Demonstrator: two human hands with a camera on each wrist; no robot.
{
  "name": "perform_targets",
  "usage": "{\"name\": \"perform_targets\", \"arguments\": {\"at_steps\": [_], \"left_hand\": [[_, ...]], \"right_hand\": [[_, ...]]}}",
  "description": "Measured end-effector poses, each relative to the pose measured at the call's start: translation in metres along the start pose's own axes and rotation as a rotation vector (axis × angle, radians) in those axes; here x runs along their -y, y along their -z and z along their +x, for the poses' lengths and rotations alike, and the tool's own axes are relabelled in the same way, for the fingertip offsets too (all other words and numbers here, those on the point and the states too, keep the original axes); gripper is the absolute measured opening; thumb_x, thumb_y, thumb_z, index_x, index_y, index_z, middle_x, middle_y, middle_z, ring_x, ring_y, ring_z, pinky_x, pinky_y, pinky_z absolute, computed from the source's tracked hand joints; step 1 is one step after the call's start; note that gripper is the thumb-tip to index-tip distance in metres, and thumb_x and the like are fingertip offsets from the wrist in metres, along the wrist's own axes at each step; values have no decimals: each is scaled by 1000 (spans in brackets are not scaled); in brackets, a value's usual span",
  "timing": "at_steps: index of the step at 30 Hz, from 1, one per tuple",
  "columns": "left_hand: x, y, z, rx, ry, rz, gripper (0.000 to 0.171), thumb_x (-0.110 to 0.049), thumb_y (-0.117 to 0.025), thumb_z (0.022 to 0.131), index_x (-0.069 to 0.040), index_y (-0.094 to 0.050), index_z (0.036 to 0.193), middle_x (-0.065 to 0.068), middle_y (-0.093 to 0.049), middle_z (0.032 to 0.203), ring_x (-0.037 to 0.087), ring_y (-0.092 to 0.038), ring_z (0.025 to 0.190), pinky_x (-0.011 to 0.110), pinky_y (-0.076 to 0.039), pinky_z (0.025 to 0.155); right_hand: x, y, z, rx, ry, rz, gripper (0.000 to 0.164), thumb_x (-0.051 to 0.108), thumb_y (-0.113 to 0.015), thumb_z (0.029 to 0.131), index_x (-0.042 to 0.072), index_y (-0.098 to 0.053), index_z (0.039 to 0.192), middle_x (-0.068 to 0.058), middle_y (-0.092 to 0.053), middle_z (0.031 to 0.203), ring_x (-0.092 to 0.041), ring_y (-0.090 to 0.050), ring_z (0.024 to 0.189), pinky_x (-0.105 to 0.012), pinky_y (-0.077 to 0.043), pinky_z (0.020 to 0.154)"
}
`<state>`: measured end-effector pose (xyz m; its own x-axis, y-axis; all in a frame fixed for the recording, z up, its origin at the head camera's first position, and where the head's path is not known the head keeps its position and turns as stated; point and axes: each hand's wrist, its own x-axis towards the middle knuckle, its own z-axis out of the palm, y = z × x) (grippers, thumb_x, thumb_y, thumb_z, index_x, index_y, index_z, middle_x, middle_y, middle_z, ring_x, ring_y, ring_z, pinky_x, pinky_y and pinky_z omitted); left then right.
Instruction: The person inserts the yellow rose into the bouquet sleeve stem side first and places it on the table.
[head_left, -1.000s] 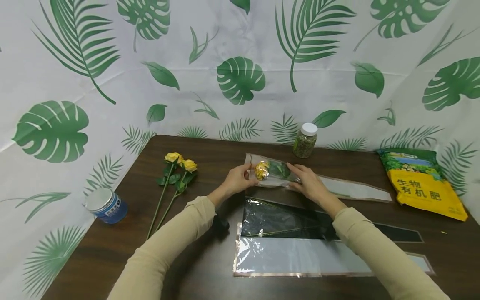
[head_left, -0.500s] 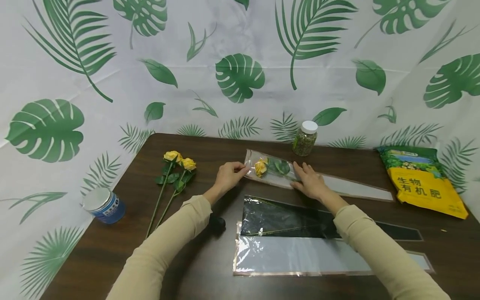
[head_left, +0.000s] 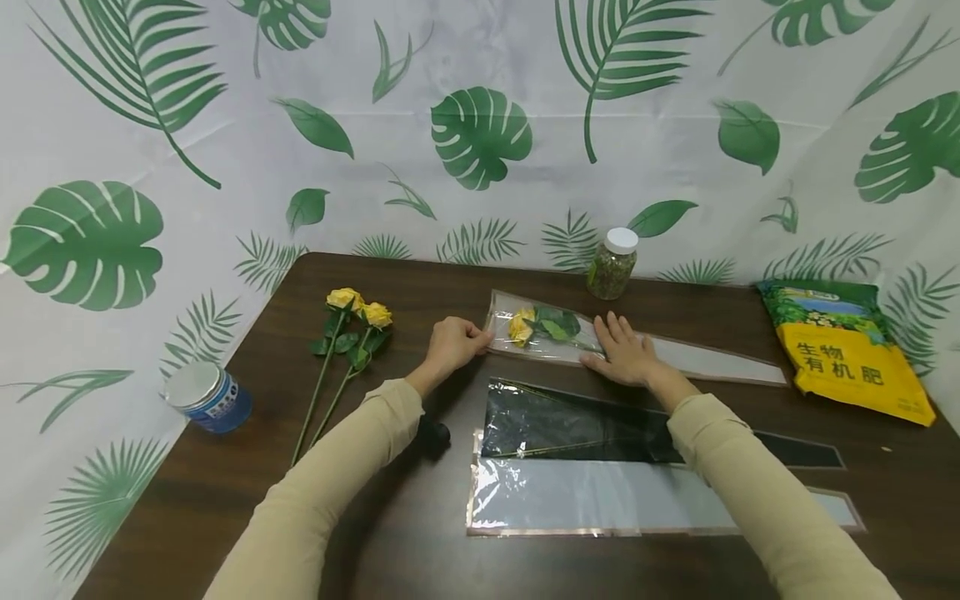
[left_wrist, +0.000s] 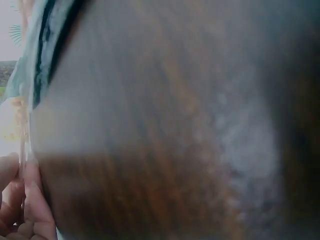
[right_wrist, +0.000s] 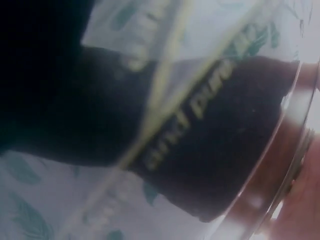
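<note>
A single yellow rose [head_left: 521, 327] with green leaves lies inside a long tapering clear-and-white flower sleeve [head_left: 712, 361] toward the back of the table. At the sleeve's wide left end, my left hand [head_left: 452, 343] pinches the edge between thumb and fingers; the left wrist view catches these fingers [left_wrist: 35, 202] at its lower left. My right hand [head_left: 621, 350] rests on the sleeve below the leaves, fingers spread and straight. The right wrist view is blurred and shows only a sliver of that hand at its right edge.
Nearer me lie a black sleeve [head_left: 577, 425] and a white one [head_left: 555, 496], partly overlapping. Two yellow roses [head_left: 345, 298] lie left, beside a blue tin [head_left: 217, 400]. A white-lidded jar [head_left: 611, 267] stands behind; a yellow fertilizer bag [head_left: 855, 358] lies right. A small black object [head_left: 435, 437] sits near my left forearm.
My left hand has shifted left from beside the flower to the sleeve's edge. My right hand has flattened and spread its fingers on the sleeve, which now lies lower. The head view has tilted slightly.
</note>
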<state>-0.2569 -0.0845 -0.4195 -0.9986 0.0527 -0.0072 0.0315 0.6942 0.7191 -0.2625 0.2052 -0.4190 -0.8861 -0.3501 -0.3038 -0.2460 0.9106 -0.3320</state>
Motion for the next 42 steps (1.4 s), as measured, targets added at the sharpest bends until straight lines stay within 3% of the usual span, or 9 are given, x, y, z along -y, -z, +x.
{"name": "perform_targets", "arguments": {"at_steps": [4, 9, 14, 17, 20, 28, 35, 38, 42], "left_hand": [[5, 0, 1, 1, 14, 26, 26, -30, -69, 86, -7, -75, 76, 5, -71, 69, 15, -62, 63, 22, -43, 56], [16, 9, -12, 89, 110, -211, 38, -29, -67, 88, 2, -62, 108, 16, -69, 97, 20, -69, 77, 25, -55, 66], [17, 31, -37, 298, 213, -497, 40, -16, -53, 96, 9, -45, 126, 26, -57, 119, 29, -66, 96, 36, -54, 84], [15, 40, -55, 429, 287, -625, 42, -10, -46, 99, 12, -37, 133, 29, -49, 129, 32, -61, 108, 40, -48, 94], [10, 43, -69, 475, 328, -683, 44, -9, -43, 100, 12, -32, 137, 29, -44, 135, 35, -55, 116, 42, -44, 99], [1, 36, -79, 501, 356, -696, 48, -8, -46, 98, 15, -29, 136, 32, -41, 135, 40, -50, 121, 45, -41, 102], [-3, 25, -77, 478, 379, -530, 50, -18, -60, 92, 8, -44, 132, 22, -55, 125, 29, -60, 107, 39, -51, 90], [-4, 15, -75, 443, 338, -479, 43, -15, -63, 90, 6, -52, 126, 17, -62, 117, 22, -63, 100, 36, -54, 84], [-9, -2, -75, 406, 251, -516, 26, -8, -65, 88, 7, -60, 108, 5, -64, 86, 11, -62, 78, 32, -57, 73]], "right_hand": [[-1, -10, 4, -13, 0, -3, 83, 49, -42, 96, -2, -3, 149, -28, 5, 153, -44, 5, 141, -70, 0, 105], [1, -22, -8, -142, 69, 25, 87, 45, -51, 94, -4, -5, 148, -32, 2, 152, -48, 1, 139, -72, -7, 104], [32, -14, -35, -321, 274, 60, 70, 22, -63, 91, -8, -26, 144, -34, -17, 149, -49, -18, 137, -63, -24, 105], [55, -21, -53, -316, 409, 49, 62, 18, -66, 88, -7, -39, 139, -31, -30, 145, -45, -34, 131, -56, -38, 99], [71, -33, -62, -269, 477, -17, 59, 20, -68, 86, -5, -45, 135, -28, -37, 143, -41, -41, 128, -51, -45, 93], [77, -44, -46, -245, 457, -102, 56, 16, -68, 86, -9, -47, 132, -28, -40, 141, -43, -37, 130, -50, -43, 97], [79, -43, -40, -199, 447, -94, 55, 16, -65, 89, -10, -45, 133, -30, -36, 142, -45, -33, 132, -51, -41, 98], [77, -45, -43, -204, 437, -101, 55, 16, -65, 89, -10, -45, 133, -30, -36, 142, -45, -33, 132, -51, -41, 98], [71, -48, -50, -235, 408, -75, 53, 15, -66, 88, -9, -47, 131, -30, -39, 140, -45, -35, 131, -53, -41, 97]]}}
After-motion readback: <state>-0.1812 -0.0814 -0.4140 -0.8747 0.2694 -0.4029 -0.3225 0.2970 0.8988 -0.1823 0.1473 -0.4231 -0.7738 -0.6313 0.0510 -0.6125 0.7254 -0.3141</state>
